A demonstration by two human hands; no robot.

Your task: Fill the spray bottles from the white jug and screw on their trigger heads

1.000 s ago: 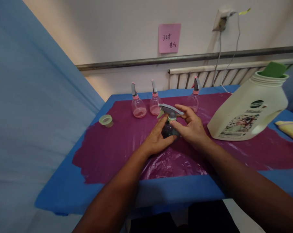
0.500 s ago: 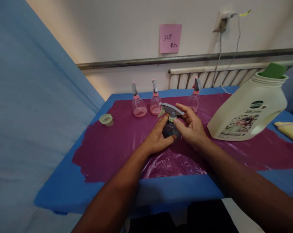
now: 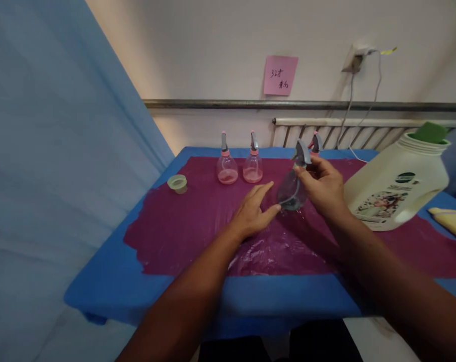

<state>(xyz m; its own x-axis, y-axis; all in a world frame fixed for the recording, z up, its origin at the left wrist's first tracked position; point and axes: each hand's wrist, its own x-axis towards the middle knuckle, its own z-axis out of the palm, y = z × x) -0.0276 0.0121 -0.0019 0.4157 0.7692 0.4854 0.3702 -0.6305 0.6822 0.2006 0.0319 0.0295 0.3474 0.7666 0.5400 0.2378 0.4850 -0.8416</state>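
My right hand [image 3: 324, 186] grips a clear spray bottle [image 3: 291, 191] by its neck, under the grey trigger head. The bottle leans to the right, and a thin tube shows inside it. My left hand [image 3: 255, 211] has its fingers apart just left of the bottle, its thumb close to the base; whether the thumb touches I cannot tell. Two spray bottles with pink collars, a left one [image 3: 227, 168] and a right one [image 3: 252, 168], stand behind with pink liquid inside. A third pink-collared spray bottle [image 3: 316, 144] is mostly hidden behind my right hand.
A big cream detergent jug [image 3: 397, 181] with a green piece [image 3: 430, 132] in its mouth stands at the right. A pale green cap [image 3: 178, 184] lies at the left. Purple plastic sheeting [image 3: 190, 231] covers the blue table [image 3: 107, 271]. A yellow cloth [image 3: 452, 221] lies far right.
My right hand has moved the spray bottle rightward and tilted it. My left hand has let go of it and spread its fingers. The view has shifted slightly.
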